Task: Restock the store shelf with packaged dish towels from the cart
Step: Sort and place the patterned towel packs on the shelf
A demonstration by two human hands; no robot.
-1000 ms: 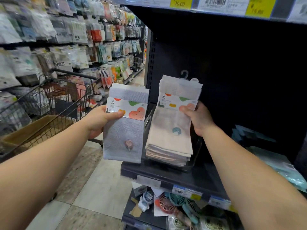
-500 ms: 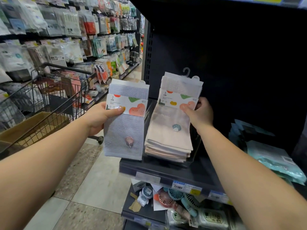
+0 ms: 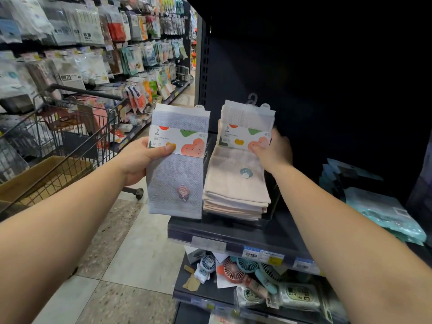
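Two lots of packaged dish towels are being held up at the shelf's left end. The single grey-blue waffle-weave towel with a white printed paper band (image 3: 175, 169) is hanging in the air just left of the dark metal shelf (image 3: 233, 232), and the left hand (image 3: 140, 160) is pinching it at the band, thumb lying across the front. Just to its right, the stack of beige-pink towels with matching bands and clear hanger hooks (image 3: 236, 181) is leaning upright inside what looks like a clear plastic bin on the shelf; the right hand (image 3: 273, 150) is gripping the stack's right edge at band height, thumb on the front and fingers curled behind.

Judging from this, the restock is partly along: one colour is already sitting on the shelf and being steadied or squared, while the grey-blue piece is waiting for a place, probably beside the stack. Whether its own slot exists is hidden by the stack and the darkness.

Far to the left, the black wire shopping cart (image 3: 70, 141) is standing in the aisle with a brown cardboard box (image 3: 35, 178) inside; more stock seems to be lying there, though it is too blurred to name. Teal plastic-wrapped packs (image 3: 385, 213) are resting at the shelf's right, and small handheld fans (image 3: 233, 270) are crowding the tier below.
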